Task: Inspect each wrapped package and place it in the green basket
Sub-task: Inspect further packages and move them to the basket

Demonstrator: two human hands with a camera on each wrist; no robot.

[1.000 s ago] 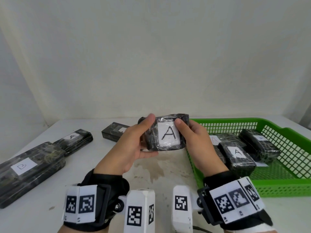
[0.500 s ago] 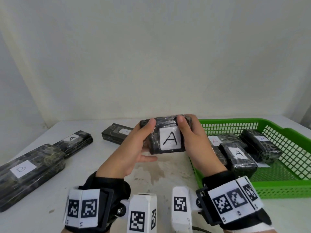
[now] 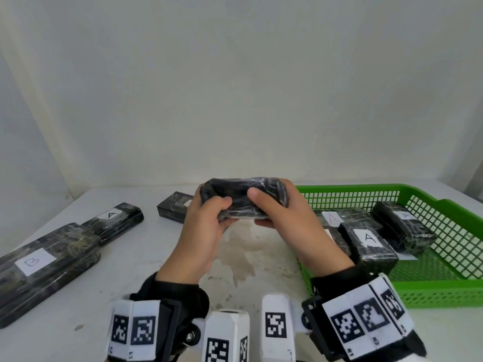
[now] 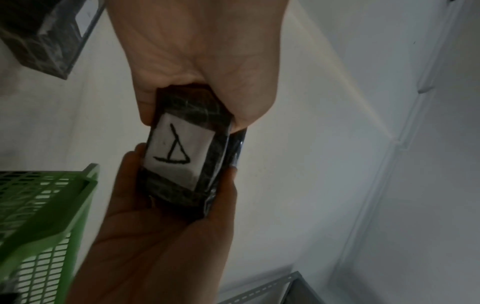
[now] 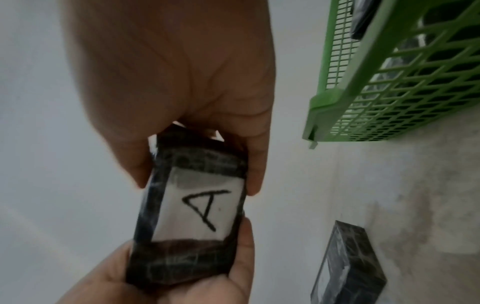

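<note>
A small black wrapped package [image 3: 241,197] is held in the air between both hands, just left of the green basket [image 3: 441,291]. My left hand [image 3: 209,220] grips its left end and my right hand [image 3: 279,212] grips its right end, thumbs on the near side. Its white label with a letter A faces down, away from the head view, and shows in the wrist views [image 4: 176,150] [image 5: 200,209]. The basket holds several black wrapped packages, one near the front labelled A [image 3: 368,244].
On the white table, a long black package labelled B [image 3: 39,267] lies at the left, another labelled A [image 3: 115,220] behind it, and a small dark box [image 3: 175,209] behind my left hand. A white wall rises close behind the table.
Both hands have turned the package over, so its A label, which faced me before, now points down. The hands stayed over the same spot beside the basket.
</note>
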